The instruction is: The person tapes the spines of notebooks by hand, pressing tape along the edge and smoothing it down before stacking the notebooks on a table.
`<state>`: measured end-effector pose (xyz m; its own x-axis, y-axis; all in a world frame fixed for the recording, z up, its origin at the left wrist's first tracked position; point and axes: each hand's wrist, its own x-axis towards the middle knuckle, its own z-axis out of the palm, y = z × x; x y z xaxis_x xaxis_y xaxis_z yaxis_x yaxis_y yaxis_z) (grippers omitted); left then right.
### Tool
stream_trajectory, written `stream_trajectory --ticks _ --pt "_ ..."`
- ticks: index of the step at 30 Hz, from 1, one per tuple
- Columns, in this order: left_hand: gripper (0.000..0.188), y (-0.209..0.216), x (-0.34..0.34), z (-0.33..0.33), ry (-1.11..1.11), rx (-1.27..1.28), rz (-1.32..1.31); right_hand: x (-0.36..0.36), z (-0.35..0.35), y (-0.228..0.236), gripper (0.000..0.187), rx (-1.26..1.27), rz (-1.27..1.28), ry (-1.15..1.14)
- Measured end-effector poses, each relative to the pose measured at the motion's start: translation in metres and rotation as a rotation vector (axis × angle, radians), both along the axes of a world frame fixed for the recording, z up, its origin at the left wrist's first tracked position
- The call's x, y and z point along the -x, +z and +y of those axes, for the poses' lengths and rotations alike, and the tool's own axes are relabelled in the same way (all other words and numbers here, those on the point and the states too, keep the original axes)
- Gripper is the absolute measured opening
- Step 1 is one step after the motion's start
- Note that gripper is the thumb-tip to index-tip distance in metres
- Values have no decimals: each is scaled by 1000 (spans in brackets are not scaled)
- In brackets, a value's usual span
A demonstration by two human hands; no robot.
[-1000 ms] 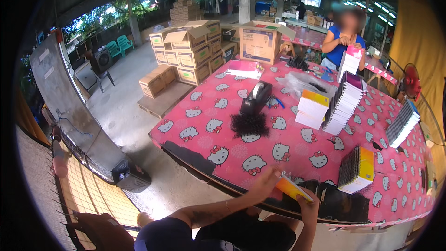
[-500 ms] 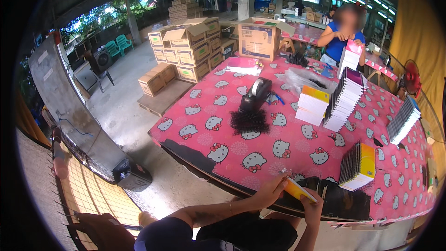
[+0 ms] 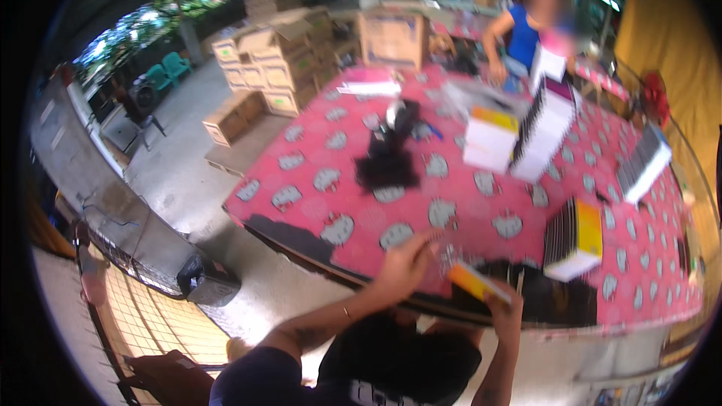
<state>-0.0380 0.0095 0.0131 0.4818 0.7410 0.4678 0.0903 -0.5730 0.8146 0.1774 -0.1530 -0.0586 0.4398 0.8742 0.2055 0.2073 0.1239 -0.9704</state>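
My right hand (image 3: 505, 307) grips a small notebook (image 3: 475, 283) with a yellow-orange cover, tilted over the table's near edge. To its left, my left hand (image 3: 404, 267) is raised apart from the notebook, its fingertips pinched together; motion blur hides whatever may be between them. Beyond that hand, a heap of black binding coils (image 3: 386, 171) lies in front of a black tape dispenser (image 3: 402, 116). A stack of spiral-bound notebooks (image 3: 575, 239) with a yellow cover stands to the right of my right hand.
A pink cloth with cat faces covers the table (image 3: 361, 214). Taller notebook stacks (image 3: 543, 135) rise toward the far side, where a person in blue (image 3: 523, 34) stands. Cardboard boxes (image 3: 282, 68) are piled on a pallet at the far left. A bin (image 3: 209, 280) stands on the floor.
My left hand has come away from the notebook, moving left and up toward the coils. The right hand keeps hold of the notebook. The co-worker's arm has dropped toward the table. The view has shifted.
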Motion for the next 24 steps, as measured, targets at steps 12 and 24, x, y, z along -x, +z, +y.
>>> stream_trajectory --ticks 12,24 --pt "19 -32 -6 15 -216 -133 26 6 11 1 26 57 56 9" --pt "18 -40 -13 23 -77 -485 87 6 10 4 26 121 101 18"
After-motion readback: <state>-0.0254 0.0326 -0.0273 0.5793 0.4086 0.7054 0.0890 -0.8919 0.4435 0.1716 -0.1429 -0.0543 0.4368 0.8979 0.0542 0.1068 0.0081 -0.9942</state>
